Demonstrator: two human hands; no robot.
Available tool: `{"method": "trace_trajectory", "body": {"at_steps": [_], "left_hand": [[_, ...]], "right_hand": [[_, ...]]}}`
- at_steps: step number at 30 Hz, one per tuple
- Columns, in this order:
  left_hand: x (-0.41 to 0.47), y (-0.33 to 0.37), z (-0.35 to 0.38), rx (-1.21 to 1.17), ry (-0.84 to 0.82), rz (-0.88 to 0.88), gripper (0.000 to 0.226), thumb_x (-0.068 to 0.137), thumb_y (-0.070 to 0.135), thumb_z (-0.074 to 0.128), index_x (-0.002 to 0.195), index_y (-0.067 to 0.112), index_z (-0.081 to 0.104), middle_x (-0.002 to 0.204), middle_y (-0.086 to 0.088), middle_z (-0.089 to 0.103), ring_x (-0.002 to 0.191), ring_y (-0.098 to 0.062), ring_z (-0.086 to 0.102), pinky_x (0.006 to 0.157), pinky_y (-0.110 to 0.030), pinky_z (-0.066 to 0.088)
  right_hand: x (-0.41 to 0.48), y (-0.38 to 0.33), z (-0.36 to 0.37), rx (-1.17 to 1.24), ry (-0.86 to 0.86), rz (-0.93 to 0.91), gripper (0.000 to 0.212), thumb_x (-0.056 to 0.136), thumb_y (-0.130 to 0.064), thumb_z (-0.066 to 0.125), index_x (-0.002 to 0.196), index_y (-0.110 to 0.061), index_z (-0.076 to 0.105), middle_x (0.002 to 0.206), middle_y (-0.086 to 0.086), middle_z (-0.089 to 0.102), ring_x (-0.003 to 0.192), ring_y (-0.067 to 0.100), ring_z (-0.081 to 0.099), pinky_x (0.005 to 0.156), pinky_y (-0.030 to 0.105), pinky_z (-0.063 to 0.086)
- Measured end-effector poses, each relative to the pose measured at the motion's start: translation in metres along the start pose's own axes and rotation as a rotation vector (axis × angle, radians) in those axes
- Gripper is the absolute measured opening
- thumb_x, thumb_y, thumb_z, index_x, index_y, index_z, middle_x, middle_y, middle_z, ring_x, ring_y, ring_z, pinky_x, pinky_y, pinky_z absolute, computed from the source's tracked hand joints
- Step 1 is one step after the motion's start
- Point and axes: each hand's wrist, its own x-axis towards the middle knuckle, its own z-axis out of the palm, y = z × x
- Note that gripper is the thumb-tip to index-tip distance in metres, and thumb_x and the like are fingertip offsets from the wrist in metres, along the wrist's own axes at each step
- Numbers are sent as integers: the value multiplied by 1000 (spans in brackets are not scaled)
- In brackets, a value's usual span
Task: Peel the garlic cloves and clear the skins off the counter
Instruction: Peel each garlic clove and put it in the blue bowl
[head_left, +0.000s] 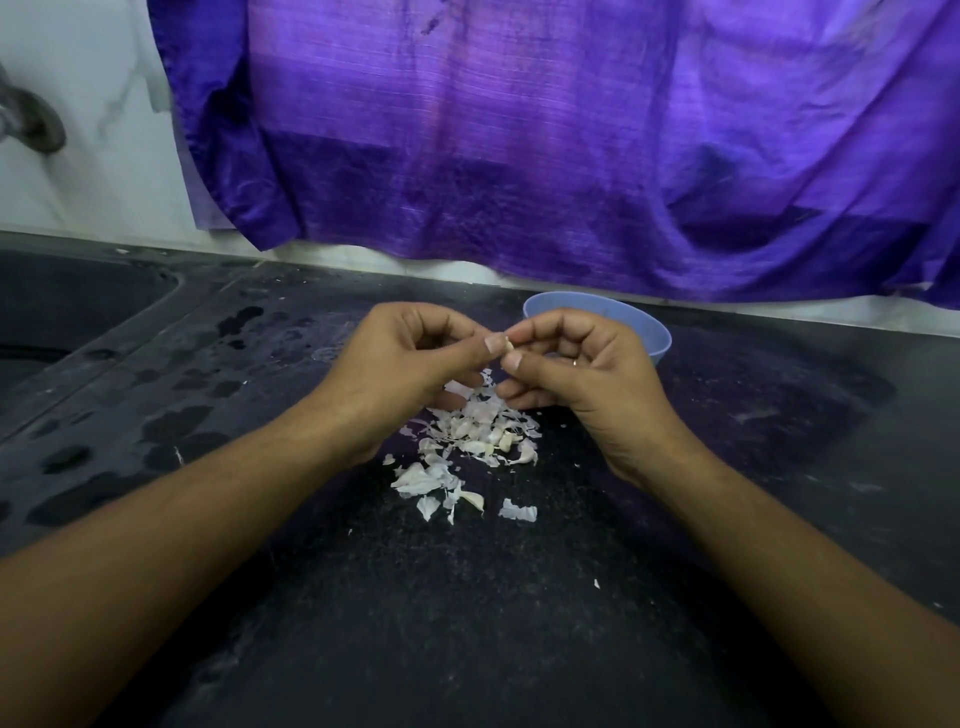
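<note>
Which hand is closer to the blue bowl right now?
Right. The right hand is just in front of the blue bowl, overlapping its rim; the left hand is farther off to the bowl's left. Both pinch a garlic clove.

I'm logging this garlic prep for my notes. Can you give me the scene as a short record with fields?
left hand: pinches the garlic clove
right hand: pinches the same clove
garlic clove: held above the skins
skins: loose pile on the counter, under the hands
bowl: blue, behind the right hand; contents hidden
counter: dark, wet patches at left
cloth: purple, hanging behind
</note>
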Motion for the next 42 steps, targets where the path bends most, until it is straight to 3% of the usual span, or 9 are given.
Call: {"method": "trace_trajectory", "body": {"at_steps": [6,11,16,19,24,30,42], "left_hand": [[0,2,-3,-130,-66,-79,29,76,27,79,96,6,79,88,-7,76,78,-11,70,66,-28,62],[-1,3,-3,-141,-70,-98,25,82,21,78,100,4,78,93,-15,76,81,-13,71,67,-29,62],[-1,4,1,-119,12,-132,12,88,8,75,94,-2,78,87,-17,75,78,-14,71,69,-31,62],[-1,3,4,-97,61,-163,8,87,2,72,88,-5,76,78,-13,73,71,-12,70,69,-32,62],[0,1,6,-95,102,-229,13,83,2,70,85,-10,72,70,-12,68,65,-13,67,64,-30,61],[0,2,8,-186,117,-295,8,86,3,68,82,-2,73,64,-8,66,56,-13,63,59,-28,60],[0,-4,8,-67,86,-166,13,91,8,70,92,-4,74,78,-7,70,70,-12,67,62,-30,60]], "right_hand": [[0,-1,-3,14,9,-15,14,89,3,72,103,2,72,84,20,75,74,23,75,72,34,63],[0,-1,-3,43,22,11,13,88,1,73,101,1,72,83,18,75,74,22,76,72,32,63],[0,3,-1,25,15,8,13,87,5,73,101,3,71,87,27,74,73,22,76,69,30,62],[0,6,1,-3,7,4,12,87,4,74,98,1,72,84,23,75,74,23,76,70,31,62],[-1,10,4,-29,-9,4,10,88,2,75,97,2,72,85,26,75,76,27,76,69,31,61],[-1,11,7,2,-15,6,13,88,3,74,100,6,71,86,28,74,75,24,76,68,28,63],[2,11,4,24,-20,29,17,93,-2,70,109,5,70,87,20,75,76,24,74,70,31,63]]}}
